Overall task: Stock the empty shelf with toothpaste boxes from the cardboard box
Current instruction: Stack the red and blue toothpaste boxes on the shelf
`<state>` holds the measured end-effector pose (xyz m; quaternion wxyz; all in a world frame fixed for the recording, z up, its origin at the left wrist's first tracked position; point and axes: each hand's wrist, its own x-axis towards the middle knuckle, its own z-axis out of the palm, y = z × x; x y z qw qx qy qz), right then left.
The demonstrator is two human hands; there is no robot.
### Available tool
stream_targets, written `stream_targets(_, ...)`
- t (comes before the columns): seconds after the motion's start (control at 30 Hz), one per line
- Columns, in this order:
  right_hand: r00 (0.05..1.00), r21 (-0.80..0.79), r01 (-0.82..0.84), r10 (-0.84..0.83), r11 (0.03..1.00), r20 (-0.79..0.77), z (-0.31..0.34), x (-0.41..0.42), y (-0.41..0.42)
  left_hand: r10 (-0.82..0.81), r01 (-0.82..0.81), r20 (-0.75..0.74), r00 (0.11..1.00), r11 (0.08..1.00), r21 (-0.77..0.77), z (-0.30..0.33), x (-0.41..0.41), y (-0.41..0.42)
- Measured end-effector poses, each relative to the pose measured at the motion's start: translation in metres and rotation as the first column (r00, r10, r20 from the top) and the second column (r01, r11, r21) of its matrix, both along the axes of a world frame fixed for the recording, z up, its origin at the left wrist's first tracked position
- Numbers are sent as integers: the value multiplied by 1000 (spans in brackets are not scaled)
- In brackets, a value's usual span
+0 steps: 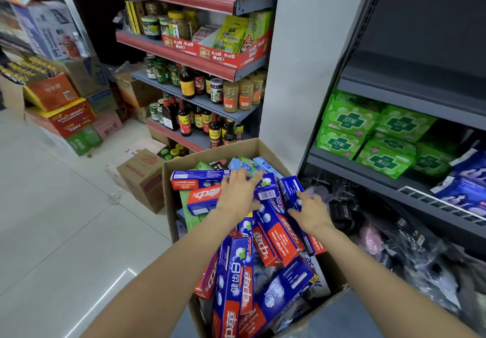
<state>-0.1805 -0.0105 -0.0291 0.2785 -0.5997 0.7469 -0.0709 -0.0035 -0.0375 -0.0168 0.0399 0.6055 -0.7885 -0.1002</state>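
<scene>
The picking-up step was in hand. Both hands reached into the big brown cardboard box (210, 151) on the floor. The left hand (238, 193) lay spread on the blue and red toothpaste boxes (276, 222); the right hand (311, 210) curled round one. Next, I think, came a lift to the empty grey shelf (410, 74), far right.

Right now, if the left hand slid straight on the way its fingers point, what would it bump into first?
Probably the pale blue and green toothpaste boxes at the far end of the cardboard box. The left hand already rests on blue boxes, fingers pointing up and right; depth is uncertain.
</scene>
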Motion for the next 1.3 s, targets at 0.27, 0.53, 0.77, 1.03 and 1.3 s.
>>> stream_targets(0.27,874,102,140,-172,985,455,7,5,1,-131,141,-95,987,984,108,18,-8,-8)
stream_targets(0.53,721,154,224,-270,962,638,18,12,-11,-163,177,-133,978,979,100,15,-14,-11)
stream_targets(0.77,748,68,278,-260,958,610,13,11,2,-3,14,-55,998,980,200,9,13,-7)
stream_targets(1.03,993,-36,35,-30,999,115,-3,5,5,-57,57,9,998,998,-30,16,2,7)
stream_targets(1.3,922,-196,213,-131,957,363,13,-21,8,9,-11,-98,995,1000,-25,34,-24,10)
